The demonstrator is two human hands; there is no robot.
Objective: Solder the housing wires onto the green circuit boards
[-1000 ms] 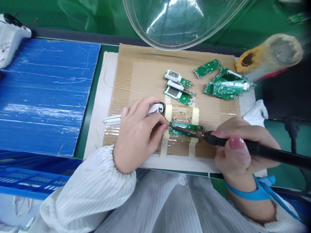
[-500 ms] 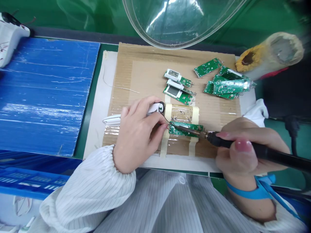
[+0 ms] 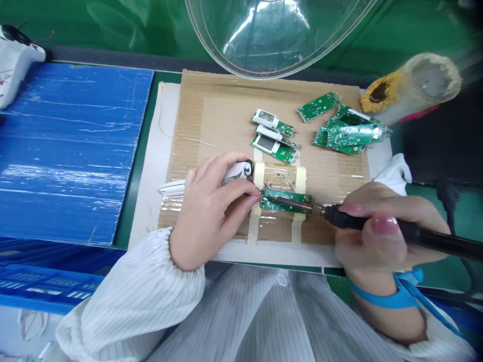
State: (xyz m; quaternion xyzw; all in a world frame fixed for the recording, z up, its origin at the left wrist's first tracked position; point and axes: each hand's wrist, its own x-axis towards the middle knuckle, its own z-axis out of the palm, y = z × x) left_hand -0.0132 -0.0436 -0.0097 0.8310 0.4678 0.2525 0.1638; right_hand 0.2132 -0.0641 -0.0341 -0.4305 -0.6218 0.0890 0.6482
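Observation:
My right hand [image 3: 388,231] is closed around the black handle of a soldering iron [image 3: 332,215]. The iron's tip rests on the left end of a green circuit board [image 3: 292,197], which lies on the taped block of the cardboard. With thumb and forefinger, my left hand [image 3: 211,206] pinches a thin wire [image 3: 255,185] at that same end of the board. The wire runs out of a white plastic housing [image 3: 237,171] with a black end, partly hidden beneath my left hand.
Beyond the block lie boards with small screens [image 3: 267,142]; several bare green boards [image 3: 354,134] are heaped to the right. A strand of solder wire [image 3: 192,140] is at left. Around stand a clear bowl [image 3: 279,75], a sunflower-trimmed holder [image 3: 411,85] and a blue panel [image 3: 75,151].
The view has shifted slightly. Both hands keep nearly the same pose, with the iron's tip still at the board's left end and the wire still pinched.

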